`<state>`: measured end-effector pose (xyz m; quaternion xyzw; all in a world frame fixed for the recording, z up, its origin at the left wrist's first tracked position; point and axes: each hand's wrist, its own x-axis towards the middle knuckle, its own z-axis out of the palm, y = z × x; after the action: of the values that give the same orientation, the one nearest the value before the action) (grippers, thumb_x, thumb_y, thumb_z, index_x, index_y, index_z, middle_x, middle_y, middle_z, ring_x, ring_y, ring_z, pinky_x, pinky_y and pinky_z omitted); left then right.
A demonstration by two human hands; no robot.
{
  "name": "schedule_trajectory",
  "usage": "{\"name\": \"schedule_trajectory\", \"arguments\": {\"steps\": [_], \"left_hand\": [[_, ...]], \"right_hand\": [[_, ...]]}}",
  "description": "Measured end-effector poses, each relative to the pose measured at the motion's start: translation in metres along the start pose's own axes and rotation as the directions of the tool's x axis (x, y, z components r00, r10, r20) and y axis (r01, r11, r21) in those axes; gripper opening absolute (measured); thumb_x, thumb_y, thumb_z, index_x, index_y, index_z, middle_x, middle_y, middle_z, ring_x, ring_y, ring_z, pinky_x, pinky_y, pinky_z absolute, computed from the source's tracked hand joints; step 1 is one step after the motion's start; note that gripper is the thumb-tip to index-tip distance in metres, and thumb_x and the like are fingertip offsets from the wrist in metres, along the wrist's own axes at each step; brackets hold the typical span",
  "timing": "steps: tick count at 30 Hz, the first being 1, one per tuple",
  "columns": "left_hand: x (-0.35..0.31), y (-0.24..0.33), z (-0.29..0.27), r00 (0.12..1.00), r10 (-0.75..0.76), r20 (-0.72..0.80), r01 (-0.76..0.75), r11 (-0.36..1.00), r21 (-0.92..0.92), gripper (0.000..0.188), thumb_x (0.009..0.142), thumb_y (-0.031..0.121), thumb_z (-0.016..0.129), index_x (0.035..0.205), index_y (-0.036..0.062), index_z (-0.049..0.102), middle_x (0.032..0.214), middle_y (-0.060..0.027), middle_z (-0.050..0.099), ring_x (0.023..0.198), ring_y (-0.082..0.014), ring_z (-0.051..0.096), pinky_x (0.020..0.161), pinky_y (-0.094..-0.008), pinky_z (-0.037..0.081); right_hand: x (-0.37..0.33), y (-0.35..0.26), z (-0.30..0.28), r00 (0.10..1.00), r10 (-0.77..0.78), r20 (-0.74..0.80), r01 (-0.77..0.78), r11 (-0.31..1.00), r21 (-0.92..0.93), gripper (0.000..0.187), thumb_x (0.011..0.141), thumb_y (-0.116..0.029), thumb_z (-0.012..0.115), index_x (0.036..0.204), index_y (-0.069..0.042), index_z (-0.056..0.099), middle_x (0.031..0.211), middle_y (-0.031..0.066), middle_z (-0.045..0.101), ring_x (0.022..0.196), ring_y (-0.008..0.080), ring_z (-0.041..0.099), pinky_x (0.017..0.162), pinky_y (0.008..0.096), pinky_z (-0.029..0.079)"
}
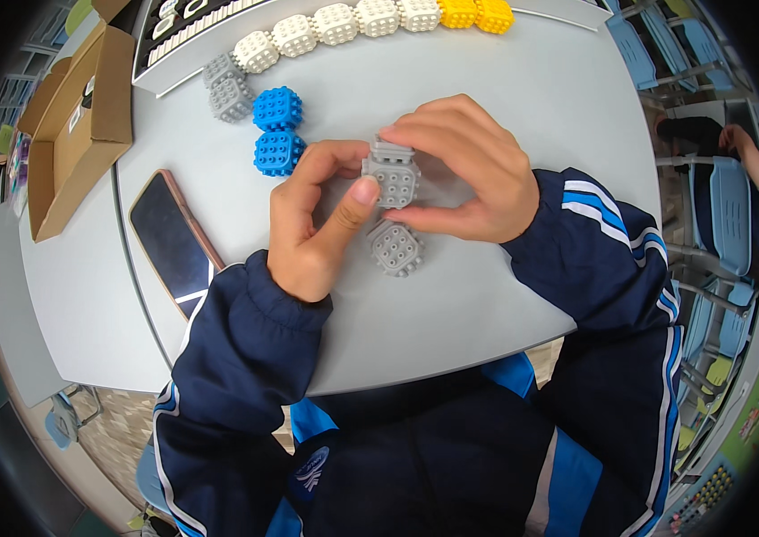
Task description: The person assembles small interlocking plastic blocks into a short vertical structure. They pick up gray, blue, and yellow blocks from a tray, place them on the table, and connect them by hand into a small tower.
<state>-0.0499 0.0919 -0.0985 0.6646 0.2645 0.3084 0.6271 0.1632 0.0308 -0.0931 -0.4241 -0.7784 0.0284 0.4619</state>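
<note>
2 hands met over a grey studded cube (391, 172), lifted just above the tabletop (523, 98) near the person's chest. The left hand (312, 224) pinched its near face with the thumb laid flat across the studs, and the right hand (464, 170) curled over the top and far side, so the block was clamped from both sides and kept steady, probably so its faces could be lined up or pressed. A second grey cube (396, 248) lay on the tabletop directly below the held one, just beside the left thumb, within easy reach. 2 blue cubes (277, 131) sat touching one another to the left, apart from the hands, and 2 more grey ones (227, 88) lay beyond them. A curved row of white cubes (335, 25) ended in 2 yellow cubes (476, 13) along the far edge, set out like a stock. A dark phone (172, 240) lay face up at the left edge, beside an open cardboard box (84, 116), both clear of the working spot.
</note>
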Motion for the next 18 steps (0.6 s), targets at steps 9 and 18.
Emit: {"name": "schedule_trajectory", "arguments": {"steps": [9, 18], "left_hand": [[-0.0029, 0.0097, 0.0015, 0.997, -0.062, -0.040, 0.062, 0.998, -0.018, 0.034, 0.107, 0.023, 0.055, 0.126, -0.0044, 0.058, 0.110, -0.0078, 0.067, 0.100, -0.0116, 0.057, 0.090, -0.0264, 0.045], [-0.0017, 0.0111, 0.0033, 0.998, -0.051, -0.035, 0.050, 0.999, -0.015, 0.036, 0.109, 0.027, 0.053, 0.126, -0.0035, 0.058, 0.109, -0.0063, 0.067, 0.099, -0.0099, 0.057, 0.089, -0.0251, 0.044]], "right_hand": [[0.0096, 0.0056, 0.0087, 0.996, -0.050, -0.073, 0.047, 0.998, -0.041, 0.059, 0.060, -0.012, 0.090, 0.113, 0.001, 0.067, 0.108, 0.0115, 0.069, 0.101, 0.0310, 0.064, 0.081, 0.0372, 0.057], [0.0083, 0.0037, 0.0090, 0.997, 0.015, -0.072, -0.017, 1.000, -0.026, 0.054, 0.062, -0.012, 0.090, 0.110, 0.002, 0.069, 0.101, 0.0122, 0.069, 0.099, 0.0289, 0.065, 0.078, 0.0354, 0.057]]}}
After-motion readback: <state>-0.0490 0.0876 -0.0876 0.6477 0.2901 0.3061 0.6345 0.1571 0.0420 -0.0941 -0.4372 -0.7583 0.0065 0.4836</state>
